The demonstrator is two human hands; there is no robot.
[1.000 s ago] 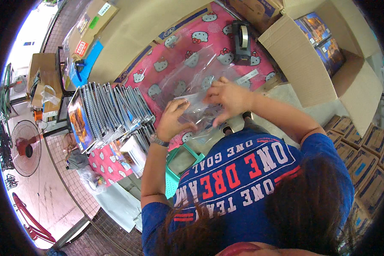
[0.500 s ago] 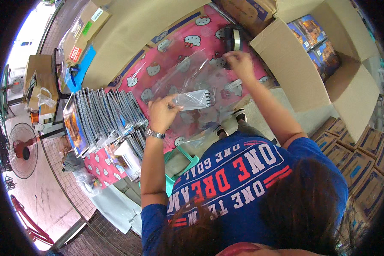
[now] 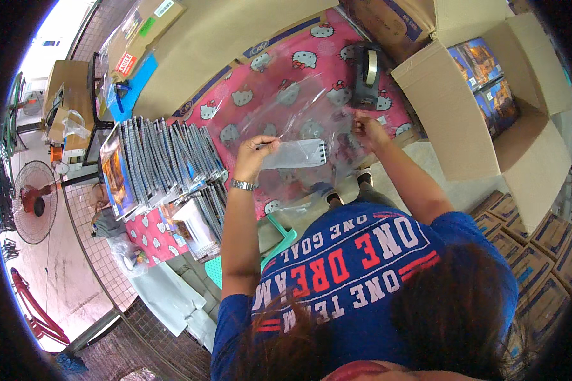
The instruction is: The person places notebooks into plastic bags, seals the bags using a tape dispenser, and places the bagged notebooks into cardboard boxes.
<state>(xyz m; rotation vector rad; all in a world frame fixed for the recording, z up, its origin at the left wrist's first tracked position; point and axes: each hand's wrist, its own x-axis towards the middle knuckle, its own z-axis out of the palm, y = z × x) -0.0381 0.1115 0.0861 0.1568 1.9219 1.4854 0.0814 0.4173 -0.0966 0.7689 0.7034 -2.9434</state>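
Spiral-bound pad (image 3: 293,154), pinched by the left hand (image 3: 253,156), overlies clear plastic (image 3: 289,120).

Looks like a narrow whitish pad (image 3: 292,154), black-coiled at its right end; held by the left end, crosswise over crinkled clear plastic film (image 3: 299,122).

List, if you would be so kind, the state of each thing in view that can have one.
Small ring-bound pad: held at one end.
Left hand: pinching the pad.
Right hand: fingers curled; grip unclear.
Tape dispenser: loaded with a roll.
Large cardboard box: open, partly filled.
Spiral-bound notebooks: stacked together.
Clear plastic: spread out, wrinkled.
Fan: upright; running or not, unclear.
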